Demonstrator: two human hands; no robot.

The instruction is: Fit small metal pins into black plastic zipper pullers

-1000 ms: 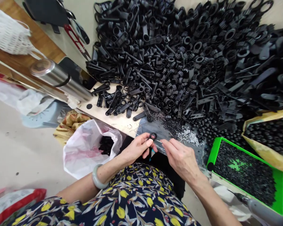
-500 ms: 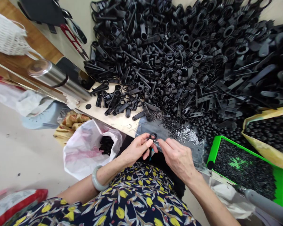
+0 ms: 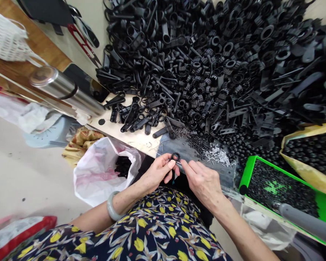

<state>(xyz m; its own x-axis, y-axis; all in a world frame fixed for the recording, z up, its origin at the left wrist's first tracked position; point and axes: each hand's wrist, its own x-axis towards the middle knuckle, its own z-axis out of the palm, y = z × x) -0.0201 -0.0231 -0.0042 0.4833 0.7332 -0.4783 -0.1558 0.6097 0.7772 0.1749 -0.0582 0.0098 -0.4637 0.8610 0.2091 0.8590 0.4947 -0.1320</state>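
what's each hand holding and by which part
Left hand pinches a black ringed part at or just below its ring; right hand holds a thin pin by its outer end.

Flask (image 3: pixel 63 87), slab (image 3: pixel 83 78) and scissors (image 3: pixel 91 56) at the table's (image 3: pixel 148 142) left end.
The steel flask is by the front edge, the dark slab just beside it, the red scissors beyond. White knitwork (image 3: pixel 7 38) overlaps a brown board (image 3: pixel 53 50). Below the edge: something pale blue (image 3: pixel 49 135), a gold bag (image 3: pixel 84 141).
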